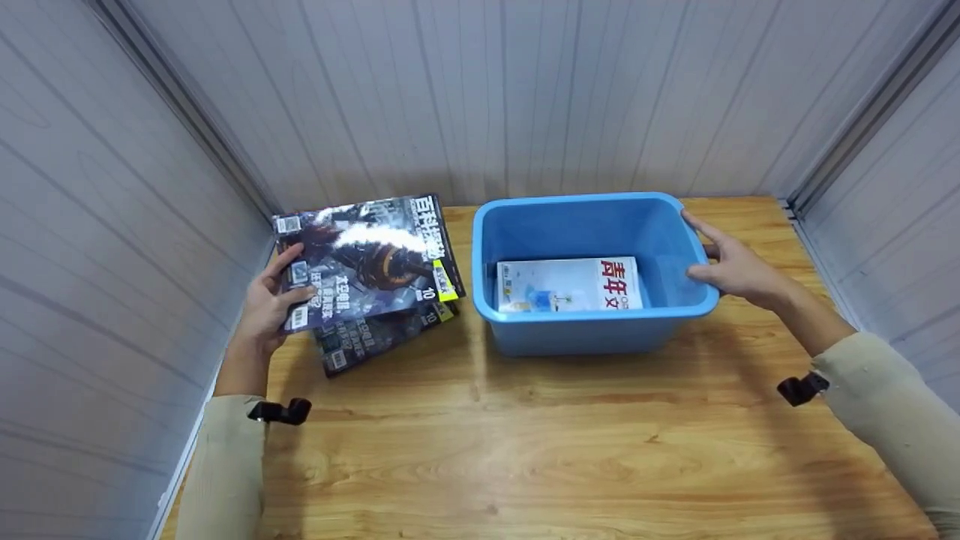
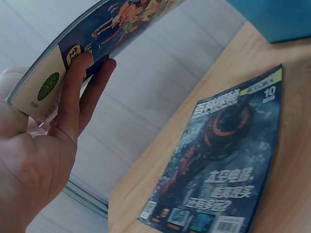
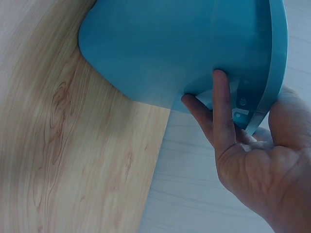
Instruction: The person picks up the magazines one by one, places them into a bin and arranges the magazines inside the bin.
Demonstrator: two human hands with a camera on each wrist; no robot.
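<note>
Magazine (image 1: 360,255), glossy dark cover, raised off the wooden table (image 1: 525,450) at its left rear; left hand (image 1: 266,304) pinches its left edge, thumb on top, fingers (image 2: 80,92) beneath. Second magazine (image 1: 375,337) of the same issue lies flat just below. Blue plastic bin (image 1: 592,330) stands right of both, holding a white magazine (image 1: 570,285); right hand (image 1: 739,266) grips its right rim, fingers (image 3: 221,111) curled under.
</note>
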